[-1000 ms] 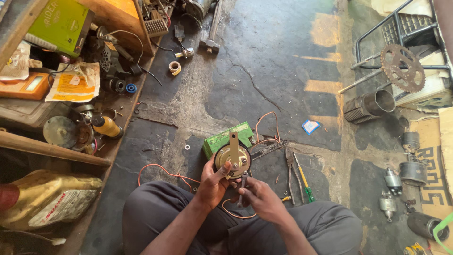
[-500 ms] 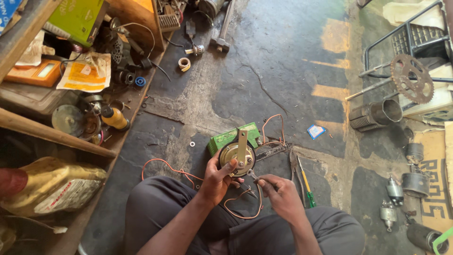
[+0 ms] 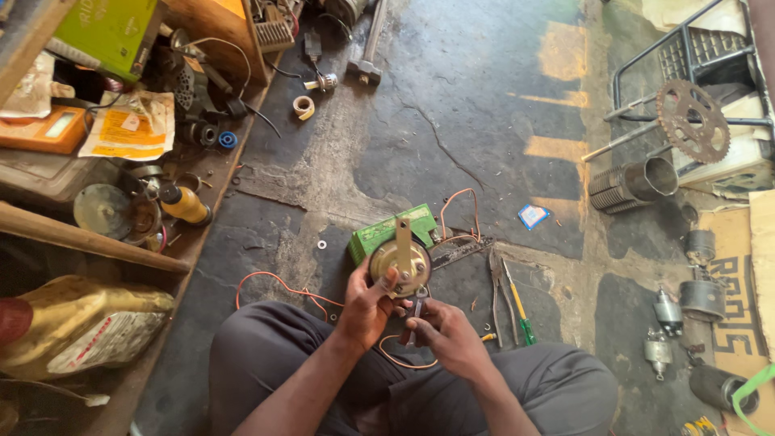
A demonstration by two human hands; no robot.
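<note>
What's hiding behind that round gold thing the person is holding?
Behind the round horn lies a green box on the floor, with orange wires beside it. The horn covers the box's near corner, and the left hand hides the horn's lower edge.

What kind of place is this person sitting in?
Probably a small vehicle-repair workshop: a rusty sprocket, a ribbed metal cylinder and pliers lie about the stained concrete floor.

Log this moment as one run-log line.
left hand: holds round brass horn | right hand: small tool at horn's underside | floor: green box, pliers, screwdriver, orange wires
</note>
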